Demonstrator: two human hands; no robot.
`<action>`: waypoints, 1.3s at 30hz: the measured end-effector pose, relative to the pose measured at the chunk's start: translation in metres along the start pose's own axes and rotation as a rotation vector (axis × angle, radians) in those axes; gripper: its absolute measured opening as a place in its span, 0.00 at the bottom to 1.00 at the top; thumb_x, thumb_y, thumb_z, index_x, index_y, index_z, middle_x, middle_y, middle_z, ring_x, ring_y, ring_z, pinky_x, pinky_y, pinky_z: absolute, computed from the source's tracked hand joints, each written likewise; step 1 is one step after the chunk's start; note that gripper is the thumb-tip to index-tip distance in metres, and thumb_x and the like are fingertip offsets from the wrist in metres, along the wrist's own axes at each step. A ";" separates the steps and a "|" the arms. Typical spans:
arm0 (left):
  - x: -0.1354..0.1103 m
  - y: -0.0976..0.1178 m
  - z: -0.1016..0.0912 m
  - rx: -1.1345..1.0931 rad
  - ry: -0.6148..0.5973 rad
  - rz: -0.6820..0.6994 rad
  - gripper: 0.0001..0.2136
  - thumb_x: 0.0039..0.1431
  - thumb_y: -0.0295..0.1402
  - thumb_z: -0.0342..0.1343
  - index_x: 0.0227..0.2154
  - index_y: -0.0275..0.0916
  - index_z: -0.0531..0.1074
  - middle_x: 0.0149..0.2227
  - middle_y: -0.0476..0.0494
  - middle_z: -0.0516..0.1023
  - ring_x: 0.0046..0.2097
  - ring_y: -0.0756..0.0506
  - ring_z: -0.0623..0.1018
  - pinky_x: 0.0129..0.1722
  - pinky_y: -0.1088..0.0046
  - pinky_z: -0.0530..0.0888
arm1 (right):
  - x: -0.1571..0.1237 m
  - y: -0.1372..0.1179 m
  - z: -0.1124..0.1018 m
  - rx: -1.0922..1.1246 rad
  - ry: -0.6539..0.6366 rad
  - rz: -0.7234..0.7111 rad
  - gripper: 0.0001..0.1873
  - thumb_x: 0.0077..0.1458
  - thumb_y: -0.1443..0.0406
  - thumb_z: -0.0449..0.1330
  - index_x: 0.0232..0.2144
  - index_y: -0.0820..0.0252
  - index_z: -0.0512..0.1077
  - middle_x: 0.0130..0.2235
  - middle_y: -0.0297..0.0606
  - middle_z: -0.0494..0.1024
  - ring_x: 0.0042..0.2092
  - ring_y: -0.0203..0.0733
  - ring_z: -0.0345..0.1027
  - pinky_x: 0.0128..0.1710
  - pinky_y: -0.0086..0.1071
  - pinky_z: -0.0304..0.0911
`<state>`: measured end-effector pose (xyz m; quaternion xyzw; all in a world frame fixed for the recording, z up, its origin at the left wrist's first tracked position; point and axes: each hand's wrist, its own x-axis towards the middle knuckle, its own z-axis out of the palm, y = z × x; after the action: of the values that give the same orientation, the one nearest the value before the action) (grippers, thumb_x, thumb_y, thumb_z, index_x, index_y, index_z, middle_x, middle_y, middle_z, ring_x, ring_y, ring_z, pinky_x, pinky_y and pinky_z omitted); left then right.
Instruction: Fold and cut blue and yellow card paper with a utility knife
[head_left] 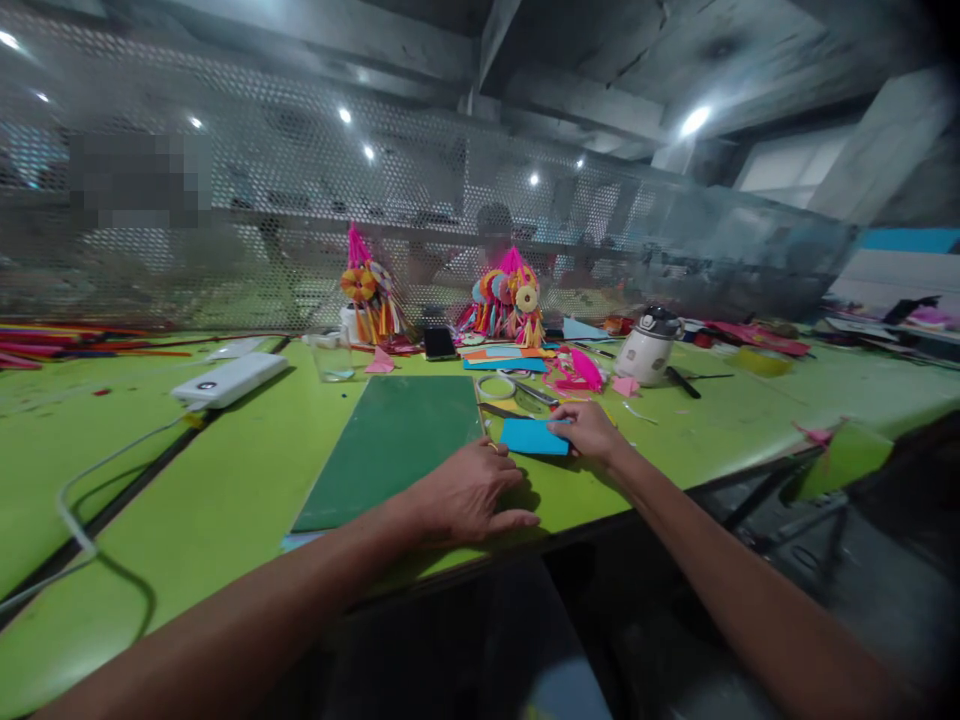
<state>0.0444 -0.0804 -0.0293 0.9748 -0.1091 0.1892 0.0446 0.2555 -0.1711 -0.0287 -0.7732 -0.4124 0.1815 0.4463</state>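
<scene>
My left hand [469,492] lies palm down on the light green table [225,480], at the right edge of a dark green cutting mat [397,445], fingers stretched flat and holding nothing. My right hand [589,430] rests on the right end of a blue paper sheet [531,437], fingers bent and pressing or pinching its edge. The sheet lies flat just right of the mat.
Behind the blue sheet lie a tape roll [496,386], scissors [529,392] and pink paper scraps [581,370]. A white pot [646,348], a phone [439,343], a white power bank [229,380] with cable, a clear cup [331,356] and colourful paper ornaments [510,295] stand farther back. A mesh screen [300,200] closes the far side.
</scene>
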 end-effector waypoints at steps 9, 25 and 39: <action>-0.001 -0.003 -0.003 -0.065 0.035 -0.037 0.24 0.65 0.48 0.46 0.18 0.38 0.67 0.23 0.45 0.70 0.30 0.46 0.70 0.37 0.66 0.63 | 0.002 -0.001 0.004 -0.066 0.051 -0.028 0.04 0.45 0.69 0.59 0.24 0.64 0.74 0.13 0.27 0.64 0.14 0.32 0.58 0.17 0.25 0.54; -0.006 0.002 -0.016 -0.017 0.114 -0.174 0.20 0.64 0.43 0.47 0.19 0.38 0.62 0.25 0.47 0.65 0.33 0.46 0.66 0.39 0.65 0.62 | 0.036 -0.021 0.053 -0.259 0.223 -0.112 0.08 0.45 0.71 0.59 0.27 0.61 0.79 0.33 0.40 0.82 0.38 0.43 0.74 0.40 0.28 0.64; -0.008 0.003 -0.015 0.059 0.155 -0.209 0.21 0.65 0.43 0.46 0.19 0.37 0.63 0.26 0.46 0.67 0.33 0.46 0.66 0.39 0.64 0.62 | 0.072 -0.049 0.094 -0.309 0.194 -0.019 0.13 0.50 0.70 0.57 0.37 0.63 0.79 0.31 0.44 0.82 0.34 0.43 0.76 0.31 0.27 0.65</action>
<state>0.0315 -0.0795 -0.0183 0.9642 0.0024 0.2614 0.0438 0.2139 -0.0497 -0.0318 -0.8424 -0.3979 0.0363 0.3615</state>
